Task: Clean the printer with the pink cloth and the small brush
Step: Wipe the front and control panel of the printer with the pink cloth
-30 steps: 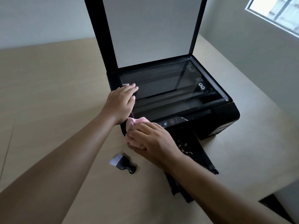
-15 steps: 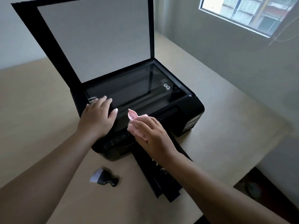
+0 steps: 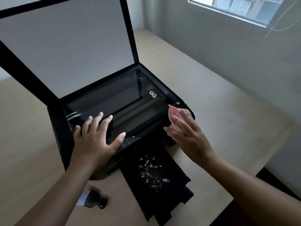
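Observation:
The black printer (image 3: 60, 128) stands on the table with its scanner lid (image 3: 65, 46) raised. My left hand (image 3: 96, 137) lies flat on the front left of the scanner glass, fingers spread. At the printer's front right corner, my right hand (image 3: 187, 134) presses the pink cloth (image 3: 175, 112) against the edge with straight fingers; part of the cloth sticks out above the fingertips. The small black brush (image 3: 92, 199) with pale bristles lies on the table near the front left of the printer, partly behind my left forearm.
The printer's black output tray (image 3: 172, 198) is pulled out toward me and carries several pale crumbs (image 3: 151, 170). The beige table (image 3: 219, 111) ends close on the right, by a grey wall with a window (image 3: 236, 8).
My right hand has slid the pink cloth from the front middle of the printer to its front right corner. The left hand has spread flat on the glass. The view has moved closer.

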`<state>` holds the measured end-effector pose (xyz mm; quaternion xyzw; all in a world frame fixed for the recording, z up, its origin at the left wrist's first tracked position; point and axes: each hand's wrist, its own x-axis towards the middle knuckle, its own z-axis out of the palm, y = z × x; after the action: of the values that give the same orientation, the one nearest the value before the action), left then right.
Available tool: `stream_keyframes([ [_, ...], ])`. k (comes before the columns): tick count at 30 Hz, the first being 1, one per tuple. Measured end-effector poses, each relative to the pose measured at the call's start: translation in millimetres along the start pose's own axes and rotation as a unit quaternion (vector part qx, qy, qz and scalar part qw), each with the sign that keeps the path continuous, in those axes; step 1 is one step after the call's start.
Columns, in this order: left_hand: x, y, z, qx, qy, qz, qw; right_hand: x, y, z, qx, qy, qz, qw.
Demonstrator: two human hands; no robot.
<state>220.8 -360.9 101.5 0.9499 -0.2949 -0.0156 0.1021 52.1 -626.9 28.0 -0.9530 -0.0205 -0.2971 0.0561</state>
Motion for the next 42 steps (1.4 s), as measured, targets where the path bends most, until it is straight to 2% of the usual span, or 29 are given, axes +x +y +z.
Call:
stream_keyframes([
  [5, 2.1, 1.7, -1.4, 0.0, 0.001, 0.001, 1.0, 9.8, 13.6, -2.3, -0.099, -0.001, -0.18, 0.979],
  [7, 2.7, -0.1, -2.4, -0.005, 0.001, 0.002, 1.0, 12.8, 19.0, -10.1, -0.074, 0.01, -0.184, 0.98],
  [10, 5.1, -2.0, -0.6, -0.01, 0.006, 0.007, 1.0, 13.7, 15.8, -19.6, -0.038, 0.006, -0.133, 0.99],
  [13, 6.0, -4.3, 3.0, -0.006, 0.015, 0.01, 1.0, 15.6, 3.6, -22.5, -0.082, -0.03, -0.194, 0.977],
  [15, 7.3, -4.8, 4.0, -0.003, 0.018, 0.014, 1.0, 19.7, -1.5, -22.1, -0.164, -0.057, -0.247, 0.953],
  [19, 7.5, -7.9, 6.4, -0.005, 0.022, 0.018, 1.0, 13.0, -12.3, -6.8, -0.338, -0.145, -0.305, 0.878],
  [22, 6.8, -9.3, 7.5, -0.004, 0.024, 0.02, 0.999, 6.6, -26.1, 8.4, -0.361, -0.271, -0.326, 0.831],
  [24, 7.1, -7.8, 6.3, 0.001, 0.028, 0.023, 0.999, 2.1, -28.4, 12.1, -0.38, -0.309, -0.331, 0.806],
  [25, 6.7, -7.1, 5.8, -0.001, 0.028, 0.023, 0.999, -0.1, -26.0, 8.6, -0.391, -0.304, -0.324, 0.806],
  [29, 5.5, -6.4, 4.6, -0.005, 0.029, 0.028, 0.999, 0.4, -9.7, -17.9, -0.405, -0.211, -0.282, 0.844],
  [34, 5.6, -6.3, 6.1, -0.009, 0.031, 0.029, 0.999, 9.2, -22.5, -4.2, -0.411, -0.221, -0.298, 0.833],
  [36, 5.5, -6.9, 6.5, -0.007, 0.03, 0.027, 0.999, 6.8, -27.3, 6.7, -0.398, -0.28, -0.337, 0.806],
  [38, 4.4, -6.0, 5.3, -0.008, 0.027, 0.027, 0.999, 2.3, -27.7, 7.9, -0.384, -0.357, -0.314, 0.791],
  [39, 4.1, -5.5, 4.2, -0.011, 0.026, 0.028, 0.999, 3.1, -27.1, 3.5, -0.397, -0.354, -0.316, 0.786],
  [40, 3.9, -5.2, 3.1, -0.013, 0.025, 0.027, 0.999, 5.5, -25.4, 0.7, -0.393, -0.342, -0.322, 0.791],
  [42, 3.5, -4.4, 2.3, -0.013, 0.023, 0.026, 0.999, 9.6, -17.4, -2.4, -0.365, -0.293, -0.314, 0.826],
])
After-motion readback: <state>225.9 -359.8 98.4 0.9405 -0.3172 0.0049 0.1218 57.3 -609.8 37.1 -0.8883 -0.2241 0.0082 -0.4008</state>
